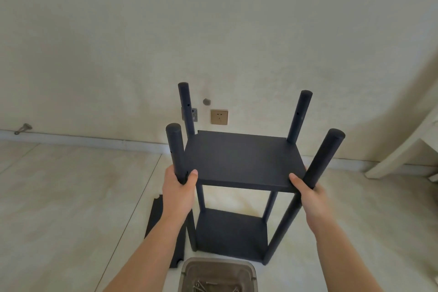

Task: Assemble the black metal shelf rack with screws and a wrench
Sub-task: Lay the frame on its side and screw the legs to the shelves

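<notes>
We are holding the black shelf rack [244, 161] upright on the floor [71, 197], in front of the wall [213, 31], with its lower shelf [231, 232] down low and the upper shelf [244, 159] at hand height. Our left hand [179, 187] is wrapping the near left post [176, 149], its fingers curled round the tube and the thumb lying on the shelf's front corner; our right hand [308, 193] is clamping the near right post [324, 156] the same way. We are judging the rack to be stiff painted metal, fairly light for its bulk, and smooth enough to slip in the palm, so we are taking it at the posts just where they meet the shelf, where the joint resists twisting. A spare black panel [163, 225] is lying on the floor to the left, and a tray [251, 275] of screws [201, 288] is sitting just in front of us.
</notes>
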